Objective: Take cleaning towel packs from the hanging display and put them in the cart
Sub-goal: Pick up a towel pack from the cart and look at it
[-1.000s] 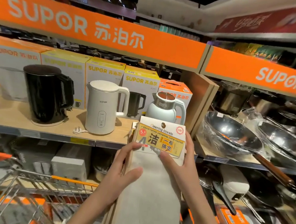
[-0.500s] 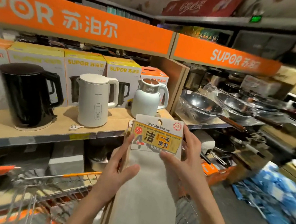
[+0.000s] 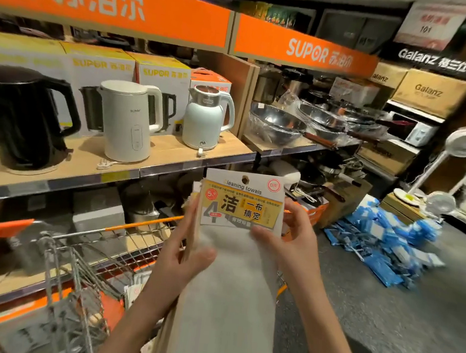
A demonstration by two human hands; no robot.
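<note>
A single head-worn wide-angle camera looks forward and down, close over the hands (image 3: 247,251), facing the kettle shelf (image 3: 171,153) with the aisle floor (image 3: 383,319) to the right.

Both forearms bare, reaching up and forward, converging toward each other. Left hand (image 3: 187,254) palm turned inward, thumb laid across the front of the towel pack (image 3: 235,262), fingers mostly hidden behind its left edge. Right hand (image 3: 291,239) a bit higher, thumb pressed on the front, fingers curled round the right edge. Both hands grip it upright between them, wrists fairly straight.
</note>
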